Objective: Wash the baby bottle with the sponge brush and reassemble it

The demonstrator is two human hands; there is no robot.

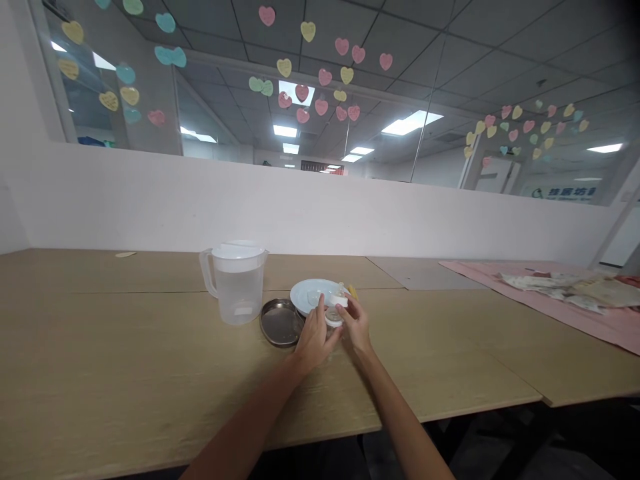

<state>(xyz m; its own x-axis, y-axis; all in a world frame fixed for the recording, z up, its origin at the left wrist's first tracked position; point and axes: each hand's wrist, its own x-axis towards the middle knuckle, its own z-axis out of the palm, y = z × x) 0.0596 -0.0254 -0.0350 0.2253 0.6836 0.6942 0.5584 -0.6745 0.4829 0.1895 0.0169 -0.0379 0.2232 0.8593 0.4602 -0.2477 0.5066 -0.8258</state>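
Just beyond my fingers, a clear nipple in a white screw collar (340, 300) is pinched by my right hand (357, 325). Right below it is a small clear bottle with a white rim (333, 317), and my left hand (314, 335) is closed around its side. The collar looks tilted over the bottle's mouth; I cannot tell whether they touch. Behind my hands lies a white plate (301, 288) with a clear, rounded piece (314, 297) on it. A round metal dish (281, 324) sits left of my left hand. Something yellow (353, 292) shows behind my right fingers.
A lidded clear pitcher (239, 290) stands left of the dish. Farther right, a grey sheet (425, 274) and a pink cloth (500, 283) with crumpled fabric (565, 293) lie on the wooden table (150, 373). A white wall with windows rises behind.
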